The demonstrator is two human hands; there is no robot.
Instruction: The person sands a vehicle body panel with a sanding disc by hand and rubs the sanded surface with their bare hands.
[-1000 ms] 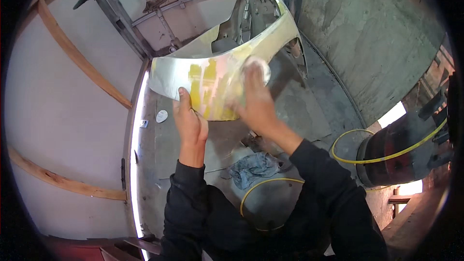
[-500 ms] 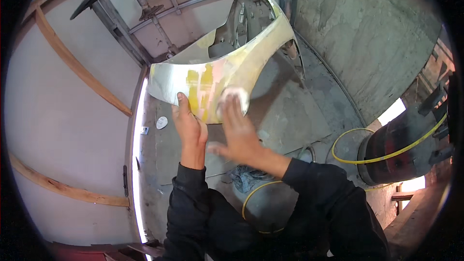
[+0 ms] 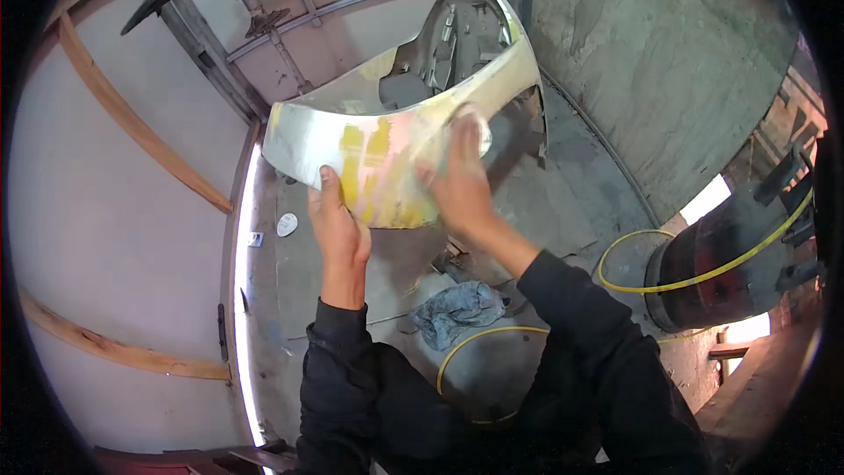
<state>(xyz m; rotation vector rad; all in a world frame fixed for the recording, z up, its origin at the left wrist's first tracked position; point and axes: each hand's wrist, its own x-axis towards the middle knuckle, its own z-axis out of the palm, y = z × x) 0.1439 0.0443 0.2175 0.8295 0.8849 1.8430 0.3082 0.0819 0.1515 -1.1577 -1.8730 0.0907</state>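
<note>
One panel (image 3: 308, 138) | under right fingers (image 3: 463, 141) (white pad (image 3: 484, 137) between) | left fingers (image 3: 328, 185): edge

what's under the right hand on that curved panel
A round white pad, its edge showing past the right hand. The pad's middle and the patch of curved panel beneath it are covered.

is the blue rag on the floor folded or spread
Neither: the blue rag lies crumpled in a heap, its surface wrinkled and bunched.
</note>
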